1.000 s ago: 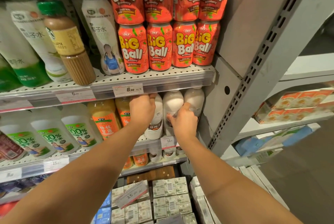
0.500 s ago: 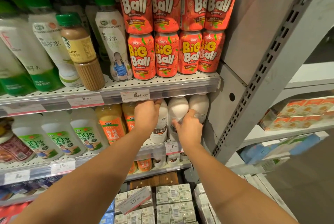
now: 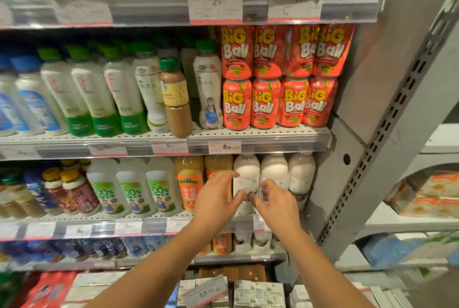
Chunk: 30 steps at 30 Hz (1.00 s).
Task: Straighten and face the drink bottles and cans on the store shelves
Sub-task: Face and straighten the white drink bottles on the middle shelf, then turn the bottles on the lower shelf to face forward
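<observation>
Both hands hover with fingers spread in front of the white bottles, which stand on the shelf below the Big Ball cans. The left hand and right hand each have a slack grip, holding nothing. The step looks like facing this row; the next move calls for grasping a bottle and turning its label forward.

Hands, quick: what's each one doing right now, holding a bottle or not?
Left hand: open, fingers spread, holding nothing, in front of the white bottles.
Right hand: open, fingers loosely curled, holding nothing.
</observation>
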### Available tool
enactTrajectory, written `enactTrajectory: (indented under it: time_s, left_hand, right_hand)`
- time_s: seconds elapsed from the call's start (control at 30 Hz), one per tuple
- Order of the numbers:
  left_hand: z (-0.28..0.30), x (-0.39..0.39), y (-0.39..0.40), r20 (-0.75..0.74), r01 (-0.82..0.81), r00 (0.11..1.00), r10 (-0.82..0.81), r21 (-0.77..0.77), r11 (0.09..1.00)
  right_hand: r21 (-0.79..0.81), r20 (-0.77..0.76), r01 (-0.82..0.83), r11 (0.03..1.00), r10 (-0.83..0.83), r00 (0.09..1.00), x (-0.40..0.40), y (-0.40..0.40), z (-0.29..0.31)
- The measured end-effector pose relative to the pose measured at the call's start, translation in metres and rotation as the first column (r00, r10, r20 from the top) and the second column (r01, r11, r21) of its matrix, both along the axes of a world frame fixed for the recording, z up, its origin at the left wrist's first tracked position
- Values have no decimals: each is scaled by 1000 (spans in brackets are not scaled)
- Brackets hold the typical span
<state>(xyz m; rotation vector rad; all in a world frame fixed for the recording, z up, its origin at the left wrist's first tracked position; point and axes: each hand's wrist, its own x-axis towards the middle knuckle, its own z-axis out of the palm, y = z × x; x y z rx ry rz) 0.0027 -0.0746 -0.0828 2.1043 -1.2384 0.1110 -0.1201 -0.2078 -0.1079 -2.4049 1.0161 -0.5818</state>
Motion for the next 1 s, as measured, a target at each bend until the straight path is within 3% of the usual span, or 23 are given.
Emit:
enactTrajectory:
  time_s: [0.2, 0.5, 0.7, 1.0]
  left_hand:
    - [42, 33, 64, 114, -70, 991, 68, 20, 997]
    - [86, 82, 128, 261, -198, 945, 199, -29, 980]
    - [93, 102, 144, 359, -241, 908, 218, 18, 970]
    - [78, 126, 150, 330, -245, 924, 195, 117, 963]
  right_hand:
    - [-20, 56, -297, 955, 297, 953, 29, 28, 68]
    - [-219, 129, -379, 899, 412, 902, 75, 63, 158]
    - [-362, 154, -314, 878, 388, 908, 101, 72, 210]
    - [-539, 200, -76, 839, 215, 956, 141, 80, 278]
